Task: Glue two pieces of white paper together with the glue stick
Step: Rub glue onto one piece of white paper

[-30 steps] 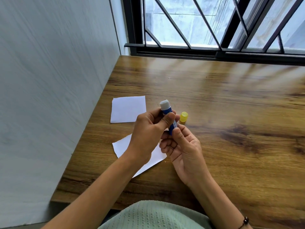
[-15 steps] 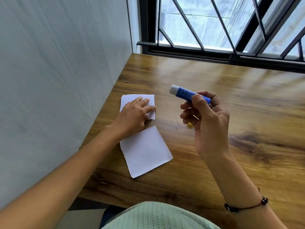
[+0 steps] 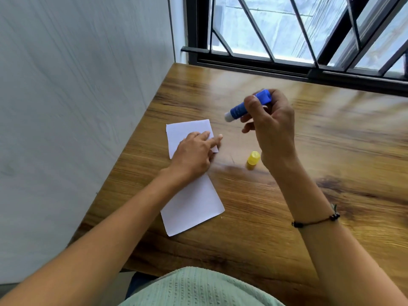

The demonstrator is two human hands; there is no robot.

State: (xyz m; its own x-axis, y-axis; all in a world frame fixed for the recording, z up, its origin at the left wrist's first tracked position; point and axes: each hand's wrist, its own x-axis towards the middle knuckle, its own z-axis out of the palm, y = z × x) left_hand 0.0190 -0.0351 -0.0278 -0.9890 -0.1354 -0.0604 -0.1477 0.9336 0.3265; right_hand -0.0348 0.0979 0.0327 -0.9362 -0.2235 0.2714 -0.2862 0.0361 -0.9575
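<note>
Two white paper pieces lie on the wooden table (image 3: 331, 173) near its left edge. My left hand (image 3: 194, 153) rests flat on the far paper (image 3: 183, 130), fingers spread, pinning it down. The near paper (image 3: 192, 206) lies just below it, partly under my left wrist. My right hand (image 3: 269, 127) holds the blue glue stick (image 3: 245, 108) above the table, uncapped, with its white tip tilted down-left toward the far paper. The stick hovers to the right of the paper without touching it. The yellow cap (image 3: 252, 160) stands on the table beside my right wrist.
A grey wall (image 3: 77, 107) runs along the table's left edge. A black-framed window with bars (image 3: 287, 40) closes off the far side. Bare wood stretches to the right.
Both hands held the glue stick at first. My left hand let go and pressed down on the far paper. My right hand tipped the stick's tip downward toward that paper.
</note>
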